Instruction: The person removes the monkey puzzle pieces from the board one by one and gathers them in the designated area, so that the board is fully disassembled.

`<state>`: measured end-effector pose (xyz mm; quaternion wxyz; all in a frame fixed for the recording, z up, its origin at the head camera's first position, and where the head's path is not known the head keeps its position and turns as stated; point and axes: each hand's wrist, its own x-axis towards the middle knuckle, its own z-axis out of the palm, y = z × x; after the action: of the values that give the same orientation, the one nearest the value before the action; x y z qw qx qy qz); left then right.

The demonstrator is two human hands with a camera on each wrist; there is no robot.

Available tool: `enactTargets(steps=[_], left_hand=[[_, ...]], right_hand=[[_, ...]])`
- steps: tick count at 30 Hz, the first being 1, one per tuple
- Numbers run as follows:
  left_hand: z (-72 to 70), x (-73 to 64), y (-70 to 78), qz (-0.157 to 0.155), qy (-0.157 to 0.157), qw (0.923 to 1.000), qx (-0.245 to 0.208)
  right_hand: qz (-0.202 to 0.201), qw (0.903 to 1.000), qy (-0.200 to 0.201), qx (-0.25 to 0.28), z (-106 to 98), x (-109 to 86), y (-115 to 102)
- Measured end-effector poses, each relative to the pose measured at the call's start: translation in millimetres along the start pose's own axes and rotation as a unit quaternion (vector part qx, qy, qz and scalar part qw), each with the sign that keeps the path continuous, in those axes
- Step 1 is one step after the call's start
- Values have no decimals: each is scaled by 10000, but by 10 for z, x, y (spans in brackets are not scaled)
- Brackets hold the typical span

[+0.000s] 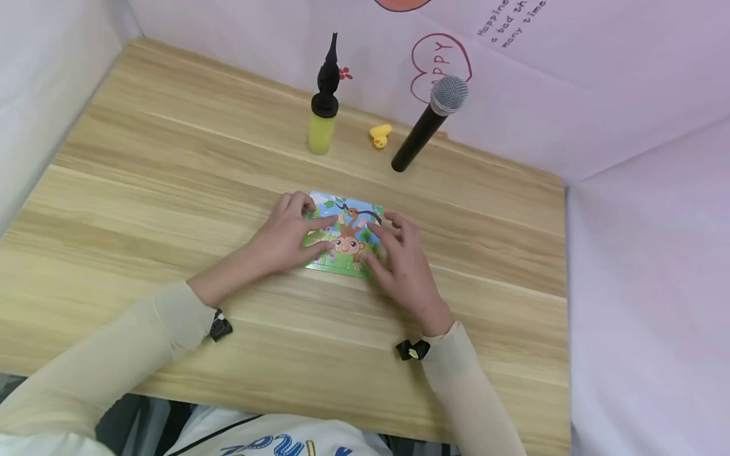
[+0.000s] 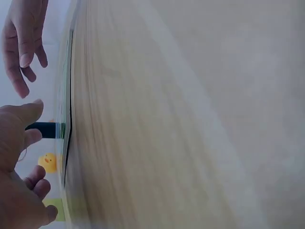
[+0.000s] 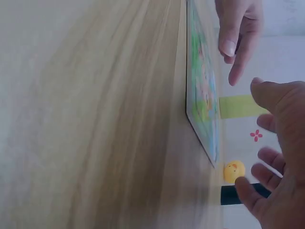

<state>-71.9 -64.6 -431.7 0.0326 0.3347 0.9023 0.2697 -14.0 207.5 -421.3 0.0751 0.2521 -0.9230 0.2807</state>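
Observation:
A flat jigsaw puzzle with a hanging monkey picture lies on the wooden table in front of the person. Over its left side reaches the left hand, with thumb and forefinger extended towards the monkey. The right hand hovers at the right edge, fingers loosely bent and spread. In the right wrist view a gap shows between the right hand and the puzzle, and nothing is held. The left wrist view shows the left hand above the puzzle's thin edge, also holding nothing.
Behind the puzzle stand a bottle with yellow-green lower part and black nozzle top, a small yellow toy duck and a black microphone with a silver mesh head. White sheets with drawings and writing surround the wooden table.

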Motion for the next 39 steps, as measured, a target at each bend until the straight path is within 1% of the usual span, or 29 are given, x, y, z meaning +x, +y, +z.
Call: enactTargets(steps=[2, 5, 7, 9, 13, 15, 20, 22, 25, 28, 31, 34, 37, 39], left_hand=[[-4, -6, -1, -86, -92, 9997, -209], [-25, -6, 15, -259, -188, 9978, -589], [-49, -6, 30, -359, -184, 9958, -826], [-73, -17, 38, -450, -122, 9942, -967], [-106, -56, 45, -537, -84, 9950, -842], [-116, -83, 55, -636, -224, 9946, -795], [-132, -143, 114, -877, -726, 9903, -794], [-131, -159, 138, -868, -809, 9900, -759], [-120, -187, 163, -806, -841, 9911, -650], [-111, -211, 169, -731, -841, 9922, -561], [-106, -225, 174, -667, -865, 9929, -462], [-90, -222, 190, -610, -1018, 9925, -291], [-67, -207, 217, -548, -1306, 9899, -106], [-44, -190, 240, -479, -1477, 9879, -56]], right_hand=[[-115, 9996, 149, 186, -1, -8, 3], [-161, 9991, 235, 322, -2, -28, -5], [-147, 9989, 241, 367, -5, -43, -25], [-145, 9988, 198, 419, -6, -50, -39], [-144, 9989, 94, 443, -8, -62, -65], [-168, 9988, 60, 455, -9, -63, -73], [-237, 9986, -3, 478, -28, -45, -101], [-237, 9986, -48, 476, -38, -33, -111], [-221, 9982, -147, 530, -54, 9, -123], [-287, 9971, -294, 642, -68, 130, -119], [-413, 9948, -612, 706, -97, 352, -108], [-565, 9890, -1253, 549, -138, 628, -101], [-768, 9766, -1997, 241, -159, 866, -90], [-979, 9663, -2377, 84, -154, 977, -62]])
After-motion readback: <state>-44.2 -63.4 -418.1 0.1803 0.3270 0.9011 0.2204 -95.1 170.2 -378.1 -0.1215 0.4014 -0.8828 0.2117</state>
